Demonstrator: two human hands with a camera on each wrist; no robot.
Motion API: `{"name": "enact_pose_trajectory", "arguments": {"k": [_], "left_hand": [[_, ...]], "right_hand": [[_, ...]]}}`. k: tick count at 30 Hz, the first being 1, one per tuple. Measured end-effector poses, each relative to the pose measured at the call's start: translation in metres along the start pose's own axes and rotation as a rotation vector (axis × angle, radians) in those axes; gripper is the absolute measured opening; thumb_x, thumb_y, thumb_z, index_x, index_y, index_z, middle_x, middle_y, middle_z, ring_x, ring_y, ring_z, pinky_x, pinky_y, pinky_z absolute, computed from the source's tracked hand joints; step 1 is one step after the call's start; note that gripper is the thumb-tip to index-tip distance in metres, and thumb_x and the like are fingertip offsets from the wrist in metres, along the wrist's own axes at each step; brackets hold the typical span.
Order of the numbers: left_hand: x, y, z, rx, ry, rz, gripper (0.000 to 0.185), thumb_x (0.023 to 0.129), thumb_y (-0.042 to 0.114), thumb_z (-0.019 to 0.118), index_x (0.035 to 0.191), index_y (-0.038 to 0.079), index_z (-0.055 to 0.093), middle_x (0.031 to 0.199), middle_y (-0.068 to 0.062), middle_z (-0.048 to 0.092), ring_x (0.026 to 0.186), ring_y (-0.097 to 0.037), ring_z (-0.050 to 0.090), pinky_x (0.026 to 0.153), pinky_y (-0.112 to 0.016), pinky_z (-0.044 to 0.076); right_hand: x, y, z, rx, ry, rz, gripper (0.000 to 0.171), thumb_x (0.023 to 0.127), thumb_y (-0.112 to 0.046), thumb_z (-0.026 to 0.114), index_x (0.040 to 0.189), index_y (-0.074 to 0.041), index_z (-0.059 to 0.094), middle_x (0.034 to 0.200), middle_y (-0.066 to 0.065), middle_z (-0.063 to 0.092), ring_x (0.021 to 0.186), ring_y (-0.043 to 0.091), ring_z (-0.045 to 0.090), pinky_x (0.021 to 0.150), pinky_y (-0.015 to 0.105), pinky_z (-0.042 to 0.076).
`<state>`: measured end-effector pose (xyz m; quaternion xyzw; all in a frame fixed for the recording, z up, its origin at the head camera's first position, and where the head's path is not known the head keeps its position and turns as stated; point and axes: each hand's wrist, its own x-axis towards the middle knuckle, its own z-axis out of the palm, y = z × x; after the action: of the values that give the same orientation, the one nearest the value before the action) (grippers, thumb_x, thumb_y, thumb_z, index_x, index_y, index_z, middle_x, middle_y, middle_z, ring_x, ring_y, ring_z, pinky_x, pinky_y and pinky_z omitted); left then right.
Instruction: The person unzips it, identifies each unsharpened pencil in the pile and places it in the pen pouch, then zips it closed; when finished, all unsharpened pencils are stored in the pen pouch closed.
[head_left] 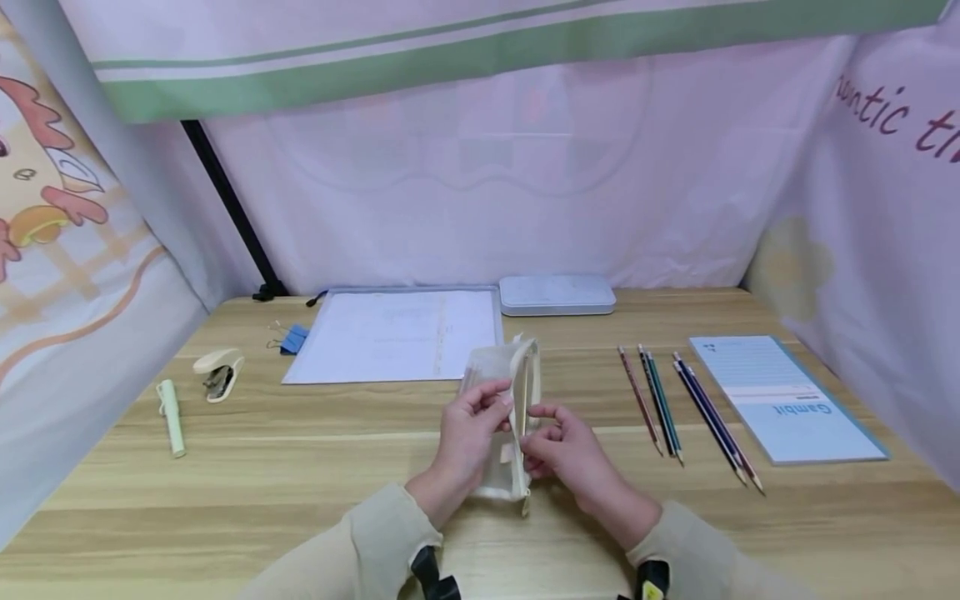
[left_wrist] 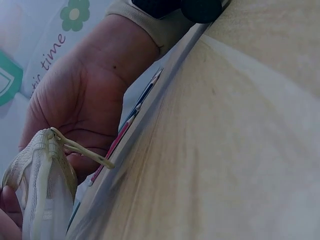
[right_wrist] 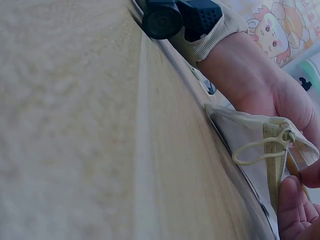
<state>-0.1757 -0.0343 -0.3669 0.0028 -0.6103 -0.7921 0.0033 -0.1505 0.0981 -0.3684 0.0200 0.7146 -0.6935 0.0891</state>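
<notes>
Holding one zippered pouch (head_left: 498, 472): one left hand (head_left: 467, 433), one right hand (head_left: 572, 457).

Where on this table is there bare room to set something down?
Wide: between stapler and left hand, in front of the paper. Narrower: between pouch and pencils, beyond the right hand. Crowded: among the pencils and notepad, and around the pouch.

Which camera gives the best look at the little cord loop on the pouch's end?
The right wrist view: the cord loop shows large there, its two strands spread apart beside the pouch. The left wrist view shows it narrower, strands close together; in the head view it's tiny, at the pouch's near end.
</notes>
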Motion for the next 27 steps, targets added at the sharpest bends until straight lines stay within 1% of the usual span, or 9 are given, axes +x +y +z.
{"name": "enact_pose_trajectory", "arguments": {"k": [4, 7, 10, 13, 16, 20, 22, 25, 27], "left_hand": [[-0.001, 0.001, -0.001, 0.007, 0.001, -0.005, 0.028, 0.084, -0.003, 0.061, 0.111, -0.008, 0.06, 0.079, 0.0, 0.056, 0.069, -0.007, 0.054, 0.063, -0.017, 0.051], [-0.001, 0.001, -0.002, 0.003, 0.003, -0.005, 0.028, 0.084, -0.003, 0.061, 0.111, -0.008, 0.06, 0.082, -0.005, 0.058, 0.07, -0.008, 0.054, 0.063, -0.018, 0.051], [-0.001, 0.002, -0.004, -0.005, 0.003, -0.004, 0.028, 0.083, -0.003, 0.061, 0.111, -0.008, 0.06, 0.084, -0.006, 0.058, 0.07, -0.008, 0.054, 0.062, -0.017, 0.051], [-0.001, 0.002, -0.005, -0.009, 0.005, 0.0, 0.029, 0.083, -0.003, 0.062, 0.111, -0.009, 0.06, 0.082, -0.004, 0.058, 0.069, -0.007, 0.054, 0.062, -0.017, 0.051], [0.0, 0.002, -0.005, -0.011, 0.006, -0.003, 0.029, 0.083, -0.003, 0.062, 0.111, -0.009, 0.06, 0.082, -0.002, 0.057, 0.068, -0.007, 0.054, 0.062, -0.017, 0.051], [0.001, 0.001, -0.005, -0.012, 0.005, -0.001, 0.029, 0.083, -0.003, 0.062, 0.111, -0.009, 0.059, 0.081, -0.003, 0.057, 0.068, -0.007, 0.054, 0.061, -0.017, 0.051], [0.001, 0.001, -0.005, -0.012, 0.004, 0.002, 0.029, 0.083, -0.003, 0.062, 0.111, -0.01, 0.059, 0.08, -0.002, 0.057, 0.067, -0.007, 0.054, 0.061, -0.017, 0.051], [0.0, 0.001, -0.006, -0.011, 0.005, 0.007, 0.029, 0.083, -0.004, 0.062, 0.111, -0.01, 0.059, 0.079, -0.001, 0.057, 0.067, -0.007, 0.054, 0.061, -0.016, 0.051], [0.0, 0.0, -0.006, -0.016, 0.007, 0.006, 0.029, 0.083, -0.004, 0.062, 0.111, -0.01, 0.059, 0.079, -0.001, 0.057, 0.068, -0.007, 0.054, 0.06, -0.016, 0.051]], "right_hand": [[0.0, 0.001, 0.002, -0.003, 0.013, 0.009, 0.042, 0.082, 0.0, 0.061, 0.121, 0.002, 0.046, 0.073, 0.005, 0.06, 0.059, 0.014, 0.057, 0.054, 0.025, 0.05], [0.001, -0.002, -0.005, -0.014, 0.045, 0.019, 0.043, 0.082, -0.003, 0.062, 0.122, 0.001, 0.047, 0.079, 0.01, 0.062, 0.063, 0.017, 0.059, 0.06, 0.029, 0.054], [0.006, -0.008, -0.025, -0.056, 0.076, 0.006, 0.046, 0.084, -0.005, 0.06, 0.127, 0.001, 0.044, 0.087, 0.015, 0.061, 0.069, 0.019, 0.06, 0.067, 0.03, 0.055], [0.016, -0.013, -0.056, -0.119, 0.111, -0.029, 0.049, 0.085, -0.004, 0.058, 0.13, 0.004, 0.04, 0.09, 0.014, 0.061, 0.071, 0.017, 0.061, 0.07, 0.028, 0.055], [0.025, -0.014, -0.091, -0.223, 0.167, -0.061, 0.048, 0.086, -0.005, 0.056, 0.13, 0.005, 0.038, 0.088, 0.009, 0.06, 0.069, 0.012, 0.061, 0.066, 0.026, 0.055], [0.032, -0.011, -0.131, -0.456, 0.191, -0.082, 0.047, 0.089, -0.01, 0.056, 0.129, 0.007, 0.039, 0.092, 0.011, 0.06, 0.069, 0.011, 0.061, 0.064, 0.026, 0.054], [0.034, -0.01, -0.144, -0.571, 0.184, -0.081, 0.047, 0.088, -0.012, 0.056, 0.128, 0.008, 0.041, 0.094, 0.013, 0.06, 0.071, 0.013, 0.061, 0.066, 0.026, 0.054], [0.035, -0.007, -0.156, -0.672, 0.161, -0.068, 0.049, 0.087, -0.012, 0.058, 0.128, 0.009, 0.041, 0.093, 0.015, 0.06, 0.073, 0.014, 0.06, 0.066, 0.028, 0.053], [0.035, -0.007, -0.16, -0.712, 0.155, -0.046, 0.052, 0.086, -0.013, 0.061, 0.129, 0.008, 0.041, 0.093, 0.014, 0.061, 0.074, 0.015, 0.059, 0.066, 0.028, 0.052]]}}
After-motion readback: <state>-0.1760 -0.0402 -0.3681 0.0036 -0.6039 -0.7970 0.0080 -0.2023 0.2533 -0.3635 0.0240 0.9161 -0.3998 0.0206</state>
